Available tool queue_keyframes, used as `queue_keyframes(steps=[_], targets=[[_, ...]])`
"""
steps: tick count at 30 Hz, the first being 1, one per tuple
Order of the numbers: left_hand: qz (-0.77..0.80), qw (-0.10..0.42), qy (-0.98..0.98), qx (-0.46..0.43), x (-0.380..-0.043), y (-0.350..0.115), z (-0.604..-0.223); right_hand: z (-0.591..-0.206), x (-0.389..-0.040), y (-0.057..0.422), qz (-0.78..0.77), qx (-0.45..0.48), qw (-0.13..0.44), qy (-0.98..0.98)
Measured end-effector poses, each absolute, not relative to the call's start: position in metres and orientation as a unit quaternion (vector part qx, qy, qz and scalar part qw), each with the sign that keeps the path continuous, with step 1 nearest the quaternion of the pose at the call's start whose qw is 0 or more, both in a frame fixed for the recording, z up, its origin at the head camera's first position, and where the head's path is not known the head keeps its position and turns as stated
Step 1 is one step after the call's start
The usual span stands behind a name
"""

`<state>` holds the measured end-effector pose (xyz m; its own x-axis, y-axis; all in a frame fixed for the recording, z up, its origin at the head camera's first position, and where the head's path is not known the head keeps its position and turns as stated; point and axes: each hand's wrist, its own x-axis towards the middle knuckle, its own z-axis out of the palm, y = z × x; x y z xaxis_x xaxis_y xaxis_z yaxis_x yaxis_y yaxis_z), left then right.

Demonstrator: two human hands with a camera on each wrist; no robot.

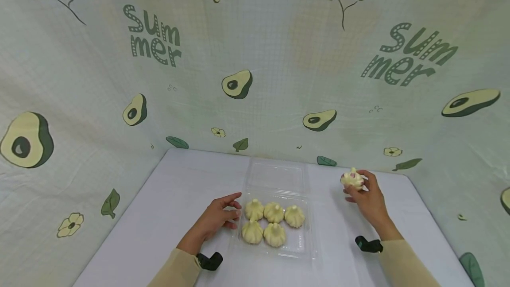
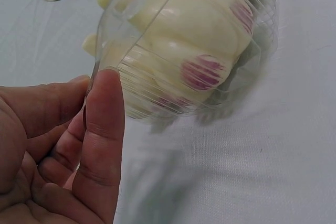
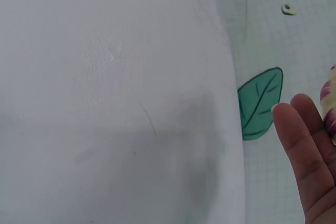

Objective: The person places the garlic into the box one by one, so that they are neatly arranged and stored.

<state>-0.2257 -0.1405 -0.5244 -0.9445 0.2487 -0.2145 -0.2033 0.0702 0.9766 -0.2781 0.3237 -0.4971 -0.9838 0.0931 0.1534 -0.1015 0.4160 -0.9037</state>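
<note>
My left hand pinches the left rim of a clear plastic clamshell box between thumb and fingers. Several pale garlic bulbs sit in the box in two rows, stems up; its front right corner is bare. The left wrist view shows purple-streaked bulbs through the ribbed clear wall. Out to the right, near the table's back edge, my right hand holds one more garlic bulb in its fingertips, raised over the table. Only a sliver of that bulb appears in the right wrist view.
The box's clear lid lies folded back behind it, toward the rear edge of the white table. A hanging cloth printed with avocados, leaves and lettering surrounds the table at the back and sides. A black device is strapped at each wrist.
</note>
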Motion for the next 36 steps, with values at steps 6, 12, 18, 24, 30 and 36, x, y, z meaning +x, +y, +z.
queue_keyframes(steps=[6, 12, 18, 24, 30, 36], targets=[[0.683, 0.166, 0.711, 0.016, -0.225, -0.140, -0.525, -0.497, -0.274, 0.322, 0.550, 0.031, 0.103, -0.828], [0.684, 0.165, 0.710, 0.016, -0.224, -0.140, -0.524, -0.497, -0.270, 0.320, 0.546, 0.030, 0.110, -0.830], [0.684, 0.165, 0.710, 0.014, -0.224, -0.140, -0.524, -0.498, -0.269, 0.320, 0.542, 0.014, 0.104, -0.834], [0.685, 0.168, 0.709, 0.015, -0.224, -0.140, -0.524, -0.499, -0.270, 0.320, 0.552, 0.017, 0.082, -0.830], [0.683, 0.168, 0.710, 0.013, -0.224, -0.140, -0.524, -0.498, -0.267, 0.316, 0.544, 0.006, 0.044, -0.838], [0.681, 0.169, 0.712, 0.014, -0.226, -0.140, -0.524, -0.497, -0.261, 0.312, 0.557, 0.005, 0.030, -0.830]])
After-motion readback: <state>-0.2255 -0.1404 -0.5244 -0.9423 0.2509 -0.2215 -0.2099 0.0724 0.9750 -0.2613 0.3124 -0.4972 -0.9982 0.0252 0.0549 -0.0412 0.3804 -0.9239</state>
